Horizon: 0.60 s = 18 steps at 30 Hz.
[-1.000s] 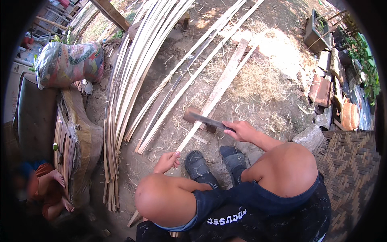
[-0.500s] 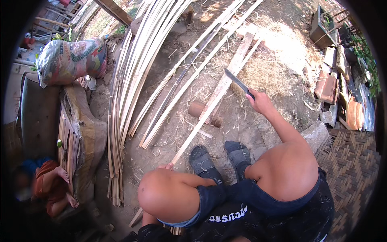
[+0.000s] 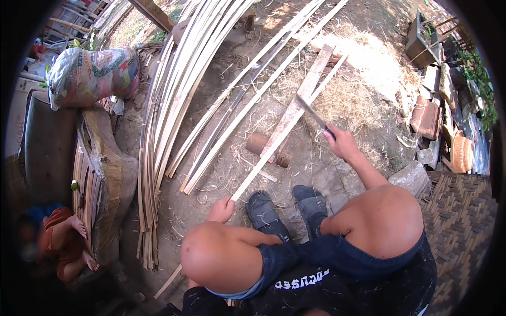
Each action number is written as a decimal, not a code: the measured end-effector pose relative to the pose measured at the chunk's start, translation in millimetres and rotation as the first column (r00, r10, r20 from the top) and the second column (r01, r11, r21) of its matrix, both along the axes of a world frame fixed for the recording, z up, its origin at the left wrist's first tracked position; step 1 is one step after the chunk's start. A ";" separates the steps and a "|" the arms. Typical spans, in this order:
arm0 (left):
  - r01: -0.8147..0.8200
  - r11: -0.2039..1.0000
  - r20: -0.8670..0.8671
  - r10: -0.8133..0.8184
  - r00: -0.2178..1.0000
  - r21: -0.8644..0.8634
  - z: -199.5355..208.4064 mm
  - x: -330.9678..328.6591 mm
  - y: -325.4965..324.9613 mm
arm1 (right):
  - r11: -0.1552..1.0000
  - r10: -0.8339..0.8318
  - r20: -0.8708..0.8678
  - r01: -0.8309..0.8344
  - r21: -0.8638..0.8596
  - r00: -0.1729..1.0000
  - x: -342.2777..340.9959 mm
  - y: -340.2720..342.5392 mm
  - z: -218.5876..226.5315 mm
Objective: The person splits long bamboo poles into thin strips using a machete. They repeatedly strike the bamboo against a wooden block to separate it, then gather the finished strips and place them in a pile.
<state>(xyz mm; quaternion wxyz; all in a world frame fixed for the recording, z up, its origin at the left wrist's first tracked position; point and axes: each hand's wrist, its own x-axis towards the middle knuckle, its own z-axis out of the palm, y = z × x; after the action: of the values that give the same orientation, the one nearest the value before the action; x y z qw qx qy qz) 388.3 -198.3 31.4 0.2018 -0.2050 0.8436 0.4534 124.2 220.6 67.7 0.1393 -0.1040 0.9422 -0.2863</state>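
My left hand [image 3: 221, 210] is closed round a long pale bamboo strip [image 3: 261, 166] beside my left knee. The strip slants away to the far right over a narrow plank [image 3: 318, 68], and its near end passes behind my knee. In my right hand [image 3: 342, 143] is a long-bladed knife [image 3: 314, 114], gripped by its dark handle. Its blade lies across the strip, over the plank, and appears to touch it. A short round log [image 3: 256, 142] sits under the plank's near end.
Many long strips [image 3: 176, 89] lie bundled at left, with several more [image 3: 253, 100] beside the plank. Curly shavings [image 3: 363, 100] cover the ground at right. A stuffed sack [image 3: 95, 76] rests at far left. Below it, another person's bare feet [image 3: 79, 226] show. Woven matting [image 3: 458, 226] lies at right.
My left hand has come forward from behind my knee, and the strip has slid a little away from me. The knife has shifted nearer, its blade now crossing the strip.
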 end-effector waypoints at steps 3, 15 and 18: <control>0.189 0.931 -0.406 -0.311 0.859 -0.313 18.3 -76.6 63.3 | 0.917 0.324 -0.169 -0.353 -0.186 0.931 89.7 -48.1 -21.7; 0.232 0.949 -0.079 -0.253 0.964 -0.212 42.5 -86.2 48.6 | 0.991 -0.130 -0.007 0.130 -0.042 0.991 -7.1 3.7 4.0; 0.216 0.962 -0.160 -0.242 0.957 -0.166 35.9 -98.6 58.9 | 0.988 0.137 -0.108 -0.143 -0.051 0.985 32.3 -28.5 -0.1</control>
<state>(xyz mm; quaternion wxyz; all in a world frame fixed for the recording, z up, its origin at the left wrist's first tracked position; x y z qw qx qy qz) 289.8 -139.4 67.3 0.1610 -0.0783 0.9074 0.3803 156.5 192.1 67.6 0.1069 -0.1889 0.9297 -0.2976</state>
